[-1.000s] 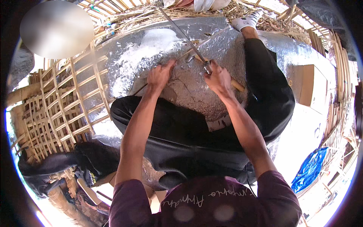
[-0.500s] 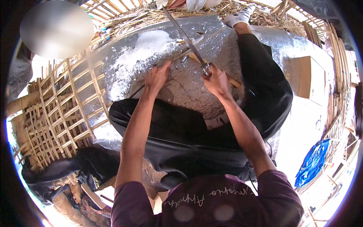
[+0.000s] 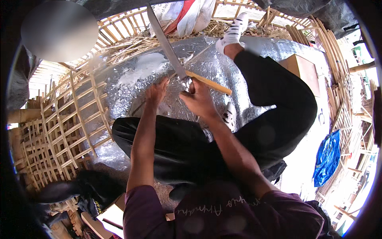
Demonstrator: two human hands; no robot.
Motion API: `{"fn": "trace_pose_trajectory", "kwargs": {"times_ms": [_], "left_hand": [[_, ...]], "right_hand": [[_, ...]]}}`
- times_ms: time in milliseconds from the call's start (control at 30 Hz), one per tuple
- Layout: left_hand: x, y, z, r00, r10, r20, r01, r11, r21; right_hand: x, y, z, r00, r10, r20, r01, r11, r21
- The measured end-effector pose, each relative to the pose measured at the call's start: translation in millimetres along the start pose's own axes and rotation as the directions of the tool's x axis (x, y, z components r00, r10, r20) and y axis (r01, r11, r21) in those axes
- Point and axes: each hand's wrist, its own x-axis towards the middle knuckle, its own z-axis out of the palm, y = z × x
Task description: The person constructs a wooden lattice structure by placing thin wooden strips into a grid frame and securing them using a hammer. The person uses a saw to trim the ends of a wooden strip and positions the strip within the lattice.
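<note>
Well to the left of the person's left hand there is a lattice panel (image 3: 75, 115) of pale strips, and below it, nearer to the body, a dark cloth (image 3: 97, 191). The left hand (image 3: 158, 93) is above the silvery sheet (image 3: 117, 97) that covers the ground; its fingers are curled together on a thin strip (image 3: 201, 53). This strip comes out beyond the fingers and runs away from the person, to the upper right, under the long blade.

The long-bladed knife (image 3: 166, 43) leans from the right hand towards the far left, and its tip reaches in front of a white and red sack (image 3: 185, 18), which is well beyond both hands. The right hand (image 3: 199, 99) is clamped on the handle of the knife, and it is just beside the left hand, a little nearer to the person. Just beyond the right hand a yellow-brown stick (image 3: 217, 86) slants down to the right; from here I cannot tell if the hand touches it.

Right of this hand is one socked foot (image 3: 229, 115), near it; the other one (image 3: 234, 32) is far beyond. Farther to the right are a cardboard box (image 3: 304, 71) and, nearer to the person, a blue plastic sheet (image 3: 327, 157).
</note>
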Motion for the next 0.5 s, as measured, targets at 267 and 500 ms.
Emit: {"fn": "trace_pose_trajectory", "kwargs": {"times_ms": [267, 500], "left_hand": [[-5, -15, 16, 0.990, 0.105, -0.098, -0.103, 0.994, 0.028], [-11, -28, 4, 0.983, 0.163, -0.087, -0.156, 0.984, 0.084]], "right_hand": [[33, -33, 65, 0.997, 0.055, 0.050, -0.062, 0.986, 0.157], [39, 8, 75, 0.987, 0.090, 0.130, -0.088, 0.996, -0.020]]}}
